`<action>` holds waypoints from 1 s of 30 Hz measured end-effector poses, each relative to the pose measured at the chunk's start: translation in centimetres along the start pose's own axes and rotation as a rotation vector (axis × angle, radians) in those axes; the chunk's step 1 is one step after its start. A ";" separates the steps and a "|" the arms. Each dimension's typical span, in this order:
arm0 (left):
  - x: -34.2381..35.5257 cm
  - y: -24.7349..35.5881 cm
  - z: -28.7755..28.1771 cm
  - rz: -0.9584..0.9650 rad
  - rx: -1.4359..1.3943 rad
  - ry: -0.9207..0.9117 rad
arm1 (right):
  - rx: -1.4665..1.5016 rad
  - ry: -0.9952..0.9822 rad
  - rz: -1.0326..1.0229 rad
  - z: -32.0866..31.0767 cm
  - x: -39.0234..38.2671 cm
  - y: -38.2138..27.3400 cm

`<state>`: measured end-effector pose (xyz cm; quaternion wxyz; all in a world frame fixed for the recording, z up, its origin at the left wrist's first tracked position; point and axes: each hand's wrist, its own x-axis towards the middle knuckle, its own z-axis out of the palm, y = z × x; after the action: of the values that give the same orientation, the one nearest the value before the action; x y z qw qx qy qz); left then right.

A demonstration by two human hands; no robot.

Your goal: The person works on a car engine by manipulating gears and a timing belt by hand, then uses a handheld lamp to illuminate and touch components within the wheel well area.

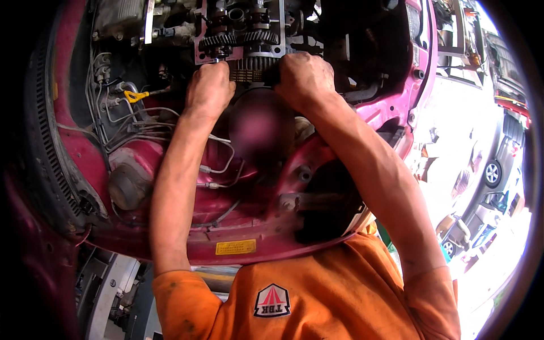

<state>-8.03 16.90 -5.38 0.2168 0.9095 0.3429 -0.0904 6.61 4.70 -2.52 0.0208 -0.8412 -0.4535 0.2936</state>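
Bare left hand [211, 86] and bare right hand [307, 76], fingers curled, flank a black toothed belt with yellow print [247, 75], near grey metal gears [260, 38]. What the fingers pinch cannot be told.

We lean in an orange short-sleeved shirt [328, 294] over the near edge of a red-painted metal engine bay [272, 238], which bears a yellow rectangular label [236, 247]. Toward its far edge, our left hand [211, 88] and right hand [307, 78] are curled into fists, their contents hidden, on either side of a black toothed belt [247, 75] with yellowish print. Just beyond sit two dark metal gears [218, 41]. Toward the bay's left edge, we see a yellow plastic loop handle [136, 96] and a grey rounded dome [128, 187].
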 end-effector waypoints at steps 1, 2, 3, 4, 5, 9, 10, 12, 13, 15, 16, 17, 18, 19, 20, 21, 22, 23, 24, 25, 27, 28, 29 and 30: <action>0.0 0.0 0.0 0.008 0.012 -0.007 | 0.002 -0.001 0.007 0.0 0.0 0.0; 0.0 0.0 0.0 0.016 0.023 -0.013 | 0.003 -0.002 0.013 -0.1 0.0 -0.1; 0.0 0.0 0.0 0.023 0.033 -0.019 | 0.008 -0.008 0.024 -0.2 -0.1 -0.1; 0.0 -0.2 0.4 0.016 0.036 -0.004 | 0.013 -0.014 0.035 -0.4 -0.1 -0.2; 0.2 -0.2 1.0 0.010 0.039 0.013 | 0.017 -0.019 0.045 -0.5 -0.2 -0.4; 0.2 -0.2 1.4 -0.009 0.028 0.023 | 0.027 -0.038 0.074 0.1 0.0 -0.1; 0.2 -0.2 1.2 -0.003 0.003 0.031 | 0.026 -0.043 0.077 0.0 0.0 -0.1; 0.1 0.0 0.8 0.010 -0.047 0.028 | 0.016 -0.058 0.081 0.2 -0.2 0.0; 0.1 0.2 0.6 -0.002 -0.027 0.010 | 0.003 -0.062 0.079 0.0 -0.2 0.0; 0.2 0.5 -0.2 -0.025 0.016 -0.022 | -0.013 -0.062 0.078 0.0 -0.2 0.0; 0.3 0.6 -0.4 -0.055 0.040 -0.032 | -0.018 -0.060 0.080 0.1 0.0 -0.1; 0.3 0.6 -0.4 -0.047 0.057 -0.021 | -0.023 -0.057 0.078 0.2 0.1 -0.2; 0.2 0.6 -0.3 -0.039 0.073 -0.010 | -0.034 -0.043 0.074 0.5 0.1 0.0; 0.3 0.6 -0.1 -0.032 0.089 0.001 | -0.028 -0.060 0.088 0.5 0.0 0.0; 0.4 0.2 0.1 -0.012 0.095 0.030 | -0.022 -0.074 0.096 0.1 0.1 -0.1; 0.4 0.1 0.3 0.002 0.077 0.036 | -0.017 -0.088 0.103 -0.1 0.1 -0.2; 0.4 0.0 0.4 0.014 0.060 0.042 | -0.017 -0.097 0.107 0.0 0.1 -0.3; 0.5 -0.1 0.5 0.030 0.041 0.050 | -0.019 -0.104 0.114 0.0 0.2 -0.2; 0.5 -0.3 0.9 0.044 0.024 0.087 | -0.020 -0.110 0.120 0.0 0.2 -0.2; 0.4 -0.4 1.0 0.051 0.011 0.100 | -0.022 -0.112 0.119 0.0 0.2 -0.2; 0.3 -0.3 1.1 0.067 -0.017 0.122 | -0.025 -0.117 0.121 0.1 0.3 -0.1; 0.4 -0.4 1.1 0.071 -0.014 0.129 | -0.025 -0.107 0.121 0.0 0.3 0.0; 0.4 -0.4 1.2 0.075 -0.011 0.134 | -0.024 -0.099 0.122 0.0 0.2 0.0; 0.4 -0.4 1.2 0.079 -0.009 0.140 | -0.023 -0.091 0.123 0.1 0.2 0.0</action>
<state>-8.01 16.83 -6.69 0.1999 0.9254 0.3215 -0.0166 6.66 4.86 -2.66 -0.0275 -0.8535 -0.4048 0.3270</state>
